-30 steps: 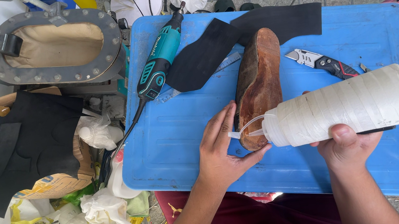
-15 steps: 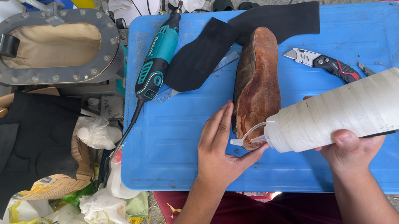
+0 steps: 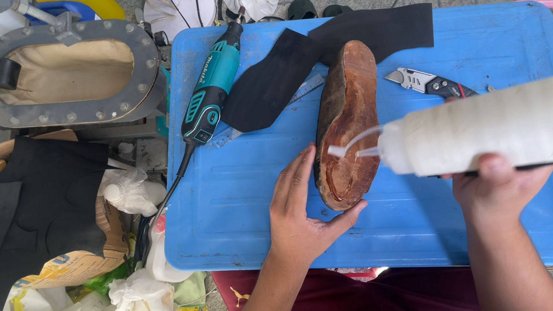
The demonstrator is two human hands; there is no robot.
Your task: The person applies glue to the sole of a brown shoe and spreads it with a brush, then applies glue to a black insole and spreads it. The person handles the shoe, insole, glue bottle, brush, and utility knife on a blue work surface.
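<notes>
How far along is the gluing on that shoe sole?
Done: the upturned brown shoe sole looks glossy, wettest near the heel. In hand: the left hand steadies the heel end while the right hand aims the white squeeze bottle at it. Left: the black rubber sheet lies unattached behind.

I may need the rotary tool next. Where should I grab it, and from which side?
Grip the rotary tool around its teal body, coming from its left side: it lies flat on the blue board, the black sheet crowds its right.
</notes>
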